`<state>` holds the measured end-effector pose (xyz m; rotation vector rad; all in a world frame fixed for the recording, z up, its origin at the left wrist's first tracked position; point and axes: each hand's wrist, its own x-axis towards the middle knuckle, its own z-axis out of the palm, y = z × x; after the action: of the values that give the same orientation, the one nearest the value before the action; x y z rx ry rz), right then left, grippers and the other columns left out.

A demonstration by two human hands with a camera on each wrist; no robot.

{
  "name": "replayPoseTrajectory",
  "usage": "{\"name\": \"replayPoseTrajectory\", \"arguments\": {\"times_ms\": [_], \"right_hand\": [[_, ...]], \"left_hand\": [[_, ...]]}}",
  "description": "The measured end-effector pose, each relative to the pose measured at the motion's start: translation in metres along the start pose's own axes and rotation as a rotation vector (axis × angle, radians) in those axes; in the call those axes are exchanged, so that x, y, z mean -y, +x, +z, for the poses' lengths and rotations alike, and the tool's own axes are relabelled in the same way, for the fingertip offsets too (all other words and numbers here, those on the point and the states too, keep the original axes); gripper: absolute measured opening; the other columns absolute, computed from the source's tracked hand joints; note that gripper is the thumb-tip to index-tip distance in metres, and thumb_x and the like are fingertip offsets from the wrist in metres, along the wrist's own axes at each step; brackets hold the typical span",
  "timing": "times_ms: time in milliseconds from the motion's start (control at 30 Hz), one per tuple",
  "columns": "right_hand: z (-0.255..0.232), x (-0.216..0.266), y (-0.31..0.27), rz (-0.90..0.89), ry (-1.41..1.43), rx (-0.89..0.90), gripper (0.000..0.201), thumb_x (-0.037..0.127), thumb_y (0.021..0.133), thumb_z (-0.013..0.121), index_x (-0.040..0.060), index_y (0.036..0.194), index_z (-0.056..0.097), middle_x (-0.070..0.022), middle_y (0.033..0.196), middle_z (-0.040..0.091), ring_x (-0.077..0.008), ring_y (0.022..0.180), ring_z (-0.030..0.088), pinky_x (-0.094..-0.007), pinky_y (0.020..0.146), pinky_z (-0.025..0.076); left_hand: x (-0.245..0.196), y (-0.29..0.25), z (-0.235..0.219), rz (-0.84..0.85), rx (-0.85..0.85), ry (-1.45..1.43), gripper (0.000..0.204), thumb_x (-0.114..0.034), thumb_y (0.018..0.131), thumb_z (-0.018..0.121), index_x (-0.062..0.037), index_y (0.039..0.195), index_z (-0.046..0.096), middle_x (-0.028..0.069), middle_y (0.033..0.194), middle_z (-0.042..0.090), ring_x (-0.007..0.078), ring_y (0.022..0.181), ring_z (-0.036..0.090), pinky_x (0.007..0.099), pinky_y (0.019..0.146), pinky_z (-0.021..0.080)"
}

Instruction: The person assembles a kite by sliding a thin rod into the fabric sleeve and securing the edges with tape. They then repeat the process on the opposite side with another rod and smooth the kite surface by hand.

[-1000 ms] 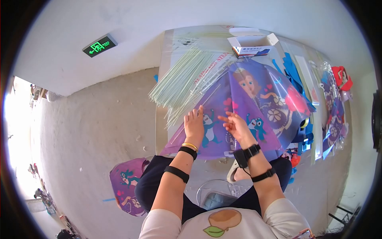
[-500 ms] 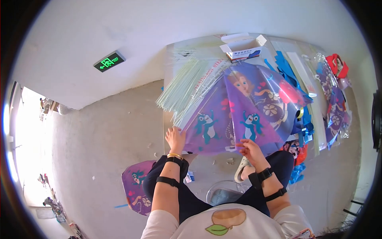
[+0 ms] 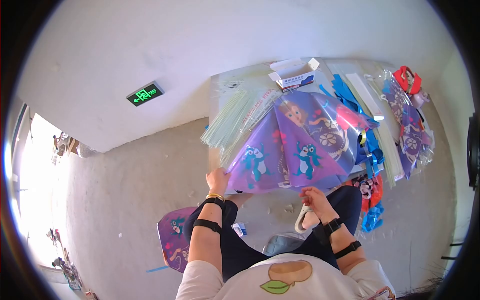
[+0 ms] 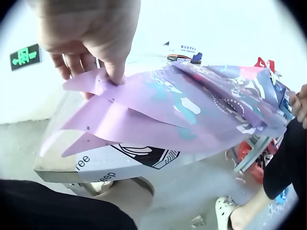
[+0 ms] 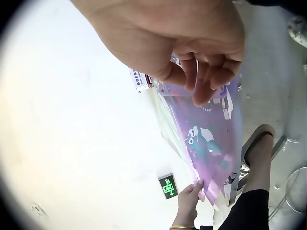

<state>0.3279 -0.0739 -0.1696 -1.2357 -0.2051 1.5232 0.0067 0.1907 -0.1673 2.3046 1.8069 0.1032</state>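
Observation:
A purple printed plastic sheet point(image 3: 257, 162) with cartoon figures lies over the table's near part. My left hand point(image 3: 218, 181) pinches its left corner between thumb and fingers; the left wrist view shows several pointed layers of the sheet point(image 4: 158, 110) there, the top one under the thumb of the left hand point(image 4: 91, 38). My right hand point(image 3: 316, 200) is just off the sheet's near edge, fingers loosely bent. In the right wrist view nothing shows held in the right hand point(image 5: 177, 43), and the sheet point(image 5: 204, 139) lies beyond it.
Thin pale sticks point(image 3: 227, 120) lie at the table's left. An open box point(image 3: 295, 76) stands at the back. Blue strips point(image 3: 345, 92), white strips point(image 3: 364, 95) and wrapped printed pieces point(image 3: 410, 135) are at the right. Another printed piece point(image 3: 175, 235) is low at the left.
My left hand has moved from the middle of the sheet to its left corner and now pinches it. My right hand has drawn back toward the body, off the sheet.

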Motion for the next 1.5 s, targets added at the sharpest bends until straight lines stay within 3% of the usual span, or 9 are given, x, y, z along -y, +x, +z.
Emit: {"name": "replayPoseTrajectory", "arguments": {"times_ms": [333, 433, 500, 767, 867, 933, 1267, 1433, 1500], "right_hand": [[0.004, -0.01, -0.022, 0.006, -0.072, 0.051, 0.017, 0.012, 0.096, 0.054, 0.0066, 0.11, 0.061, -0.0061, 0.095, 0.067, -0.0133, 0.075, 0.062, -0.0255, 0.07, 0.05], [0.006, -0.007, -0.026, 0.002, -0.144, 0.043, 0.017, 0.014, 0.097, 0.054, 0.0064, 0.11, 0.062, -0.0059, 0.095, 0.067, -0.0124, 0.076, 0.062, -0.0251, 0.071, 0.05], [0.012, -0.002, -0.026, -0.038, -0.188, 0.06, 0.018, 0.017, 0.097, 0.054, 0.0067, 0.109, 0.062, -0.005, 0.094, 0.068, -0.0116, 0.075, 0.062, -0.0252, 0.07, 0.049], [0.059, 0.031, 0.021, -0.112, -0.442, 0.16, 0.028, 0.031, 0.101, 0.052, 0.006, 0.112, 0.061, -0.0041, 0.093, 0.068, -0.0125, 0.079, 0.062, -0.0278, 0.071, 0.049], [0.06, 0.028, 0.053, -0.076, -0.624, 0.045, 0.028, 0.031, 0.097, 0.058, 0.0045, 0.106, 0.064, -0.0034, 0.089, 0.068, -0.0136, 0.074, 0.063, -0.0289, 0.065, 0.049], [0.052, 0.023, 0.067, -0.298, -0.777, -0.092, 0.029, 0.03, 0.089, 0.064, 0.0013, 0.088, 0.066, -0.007, 0.077, 0.068, -0.017, 0.067, 0.066, -0.0326, 0.059, 0.051], [0.032, 0.039, 0.08, -0.325, -0.864, -0.057, 0.024, 0.021, 0.084, 0.063, -0.0021, 0.079, 0.068, -0.0128, 0.067, 0.066, -0.0177, 0.062, 0.065, -0.0328, 0.058, 0.05], [0.007, 0.05, 0.088, -0.221, -0.96, -0.093, 0.025, 0.022, 0.086, 0.062, -0.0016, 0.081, 0.069, -0.0059, 0.062, 0.061, -0.0135, 0.058, 0.058, -0.0311, 0.055, 0.045], [-0.007, 0.062, 0.089, -0.214, -1.033, -0.152, 0.027, 0.025, 0.084, 0.063, -0.0002, 0.084, 0.071, -0.0119, 0.067, 0.065, -0.0211, 0.063, 0.063, -0.0353, 0.06, 0.048]], "left_hand": [[-0.037, -0.02, -0.041, 0.388, -0.067, 0.379, 0.028, -0.031, 0.09, 0.06, -0.0074, 0.08, 0.071, 0.0118, 0.077, 0.07, 0.0301, 0.075, 0.068, 0.0419, 0.069, 0.05], [-0.051, -0.026, -0.038, 0.484, -0.109, 0.314, 0.026, -0.032, 0.09, 0.061, -0.0091, 0.082, 0.07, 0.0126, 0.076, 0.069, 0.0322, 0.074, 0.068, 0.0445, 0.066, 0.051], [-0.061, -0.034, -0.033, 0.347, -0.006, -0.047, 0.025, -0.034, 0.088, 0.063, -0.0104, 0.084, 0.069, 0.0129, 0.076, 0.068, 0.0339, 0.076, 0.068, 0.0456, 0.065, 0.051], [-0.16, -0.088, -0.008, 0.313, 0.167, -0.326, 0.026, -0.035, 0.084, 0.067, -0.0088, 0.082, 0.066, 0.0115, 0.076, 0.068, 0.0331, 0.074, 0.068, 0.0455, 0.065, 0.052], [-0.183, -0.096, 0.002, 0.356, 0.14, -0.378, 0.027, -0.034, 0.085, 0.068, -0.008, 0.08, 0.065, 0.0102, 0.074, 0.068, 0.0313, 0.072, 0.068, 0.0441, 0.063, 0.051], [-0.191, -0.101, -0.007, 0.416, 0.171, -0.518, 0.025, -0.032, 0.084, 0.069, -0.0078, 0.081, 0.066, 0.0105, 0.073, 0.068, 0.0299, 0.071, 0.068, 0.0421, 0.064, 0.052], [-0.163, -0.079, 0.016, 0.334, 0.163, -0.651, 0.021, -0.027, 0.082, 0.074, -0.0077, 0.086, 0.068, 0.01, 0.081, 0.067, 0.0255, 0.075, 0.067, 0.0374, 0.067, 0.052], [-0.131, -0.07, 0.02, 0.361, -0.094, -0.427, 0.019, -0.023, 0.081, 0.073, -0.012, 0.095, 0.068, 0.0101, 0.102, 0.064, 0.0293, 0.099, 0.061, 0.0419, 0.084, 0.048], [-0.111, -0.064, 0.022, 0.312, 0.01, -0.423, 0.026, -0.022, 0.081, 0.072, -0.0118, 0.104, 0.065, 0.0105, 0.113, 0.06, 0.0313, 0.111, 0.055, 0.0456, 0.092, 0.044]]}}
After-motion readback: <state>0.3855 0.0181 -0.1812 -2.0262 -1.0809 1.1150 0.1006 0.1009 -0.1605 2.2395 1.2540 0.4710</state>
